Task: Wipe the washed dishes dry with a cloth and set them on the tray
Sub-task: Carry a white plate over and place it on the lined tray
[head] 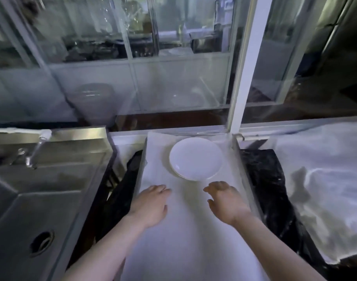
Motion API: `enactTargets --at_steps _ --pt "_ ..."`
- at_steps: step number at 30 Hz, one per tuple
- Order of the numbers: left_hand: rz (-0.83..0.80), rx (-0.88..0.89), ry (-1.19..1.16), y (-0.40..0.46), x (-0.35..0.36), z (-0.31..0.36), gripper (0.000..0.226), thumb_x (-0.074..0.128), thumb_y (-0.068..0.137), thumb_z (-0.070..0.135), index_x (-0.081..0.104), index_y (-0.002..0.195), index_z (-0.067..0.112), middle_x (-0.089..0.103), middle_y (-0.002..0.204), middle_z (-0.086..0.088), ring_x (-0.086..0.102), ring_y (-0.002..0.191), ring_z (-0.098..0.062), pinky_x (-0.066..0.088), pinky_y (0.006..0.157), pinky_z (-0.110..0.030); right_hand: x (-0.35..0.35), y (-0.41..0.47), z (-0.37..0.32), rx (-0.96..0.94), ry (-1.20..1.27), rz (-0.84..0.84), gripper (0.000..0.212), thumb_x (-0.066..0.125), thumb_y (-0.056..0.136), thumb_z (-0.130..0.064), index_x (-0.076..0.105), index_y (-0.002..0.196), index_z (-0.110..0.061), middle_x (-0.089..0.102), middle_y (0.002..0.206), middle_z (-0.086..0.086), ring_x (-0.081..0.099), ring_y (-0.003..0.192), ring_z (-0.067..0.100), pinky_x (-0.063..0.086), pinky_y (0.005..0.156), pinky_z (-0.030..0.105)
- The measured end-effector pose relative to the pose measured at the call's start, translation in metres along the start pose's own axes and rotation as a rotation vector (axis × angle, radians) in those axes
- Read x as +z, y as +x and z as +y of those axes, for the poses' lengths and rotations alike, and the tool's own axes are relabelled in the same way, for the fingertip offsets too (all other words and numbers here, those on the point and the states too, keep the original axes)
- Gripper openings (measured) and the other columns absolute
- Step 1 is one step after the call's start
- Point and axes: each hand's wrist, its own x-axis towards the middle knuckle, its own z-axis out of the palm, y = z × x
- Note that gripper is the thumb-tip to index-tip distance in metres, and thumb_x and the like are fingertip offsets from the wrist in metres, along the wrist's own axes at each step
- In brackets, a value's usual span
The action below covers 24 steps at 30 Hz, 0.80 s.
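Plates, round white ceramic point(195, 158), sit stacked at the far end of your white-lined tray point(185, 230); your left hand point(150, 205) and right hand point(227, 201) hover empty, fingers relaxed; judging so, fetch another washed dish next

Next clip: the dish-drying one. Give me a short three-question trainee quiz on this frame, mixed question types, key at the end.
1. True or false: the left hand is gripping the white plate.
2. Multiple choice: where does the white plate lie? A) in the sink; B) at the far end of the white-lined tray; C) on the black plastic sheet.
3. Fill in: the right hand holds ____.

Key
1. False: both hands hover near the plate with relaxed fingers, apart from it.
2. B. There seems to be a second plate rim under it, so it may be a stack.
3. Nothing; no cloth is in either hand.
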Motion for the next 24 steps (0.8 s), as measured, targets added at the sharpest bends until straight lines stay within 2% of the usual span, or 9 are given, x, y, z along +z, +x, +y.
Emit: enactTargets --at_steps 4,8,10,12,15,17,19,22,24 --pt "-0.017 -0.036 0.037 0.052 0.011 -0.011 0.056 0.044 0.095 0.027 0.028 0.148 0.023 0.028 0.156 0.001 0.027 0.141 -0.018 0.023 0.111 -0.028 0.014 0.046 0.024 -0.030 -0.014 0.010 0.046 0.049 0.090 -0.027 0.049 0.136 -0.026 0.040 0.147 0.000 0.032 0.137 0.021 0.033 0.106 0.032" --pt "0.092 -0.120 -0.071 0.095 0.018 -0.022 0.063 0.045 0.094 0.036 0.019 0.151 0.026 0.023 0.158 0.004 0.023 0.143 -0.017 0.023 0.112 -0.028 0.018 0.078 0.047 -0.020 0.070 0.094 0.054 0.055 0.087 -0.031 0.045 0.140 -0.026 0.033 0.152 0.003 0.023 0.143 0.024 0.026 0.111 0.034" --pt "0.163 -0.181 -0.125 0.112 0.023 -0.027 0.067 0.044 0.095 0.045 0.012 0.152 0.030 0.016 0.160 0.003 0.016 0.145 -0.016 0.021 0.113 -0.029 0.019 0.089 0.057 -0.041 0.115 0.075 0.062 0.056 0.086 -0.043 0.036 0.145 -0.034 0.017 0.159 -0.002 0.007 0.148 0.020 0.012 0.116 0.031" --pt "0.179 -0.241 -0.217 0.127 0.031 -0.029 0.070 0.042 0.094 0.052 0.007 0.152 0.035 0.007 0.161 0.006 0.009 0.147 -0.014 0.019 0.114 -0.031 0.019 0.097 0.067 -0.056 0.198 0.015 0.067 0.055 0.084 -0.059 0.025 0.143 -0.048 -0.001 0.158 -0.014 -0.012 0.146 0.011 -0.002 0.115 0.026" --pt "0.144 -0.348 -0.491 0.150 0.046 -0.029 0.076 0.049 0.092 0.051 0.008 0.152 0.032 0.005 0.162 0.005 0.016 0.146 -0.016 0.022 0.115 -0.034 0.019 0.102 0.073 0.036 0.522 0.020 0.067 0.052 0.073 -0.077 0.017 0.130 -0.067 -0.009 0.152 -0.022 -0.020 0.142 0.002 -0.006 0.112 0.025" --pt "0.162 -0.394 -0.652 0.159 0.053 -0.029 0.079 0.054 0.091 0.044 0.008 0.153 0.028 0.011 0.161 0.004 0.022 0.144 -0.016 0.027 0.114 -0.036 0.022 0.108 0.074 0.170 0.664 0.088 0.081 0.048 0.067 -0.082 0.020 0.139 -0.058 -0.007 0.157 -0.019 -0.012 0.145 0.004 0.002 0.116 0.030" --pt "0.221 -0.415 -0.738 0.164 0.058 -0.029 0.079 0.059 0.090 0.038 0.013 0.153 0.028 0.023 0.156 0.011 0.028 0.140 -0.011 0.031 0.109 -0.030 0.027 0.116 0.076 0.298 0.754 0.143 0.090 0.055 0.071 -0.075 0.022 0.148 -0.041 0.007 0.160 -0.010 0.007 0.146 0.010 0.016 0.117 0.034" --pt "0.309 -0.480 -0.869 0.167 0.057 -0.026 0.071 0.064 0.086 0.029 0.027 0.147 0.035 0.040 0.135 0.026 0.043 0.123 -0.003 0.034 0.092 -0.015 0.031 0.130 0.077 0.371 0.887 0.184 0.080 0.068 0.080 -0.051 0.028 0.147 -0.035 0.038 0.148 -0.006 0.037 0.133 0.015 0.031 0.109 0.032" --pt "0.347 -0.541 -1.040 0.173 0.053 -0.022 0.059 0.066 0.084 0.020 0.040 0.135 0.032 0.054 0.120 0.025 0.055 0.106 -0.002 0.040 0.071 -0.004 0.031 0.137 0.075 0.406 0.969 0.183 0.079 0.072 0.079 -0.042 0.030 0.145 -0.035 0.041 0.144 -0.002 0.043 0.126 0.016 0.035 0.109 0.036"
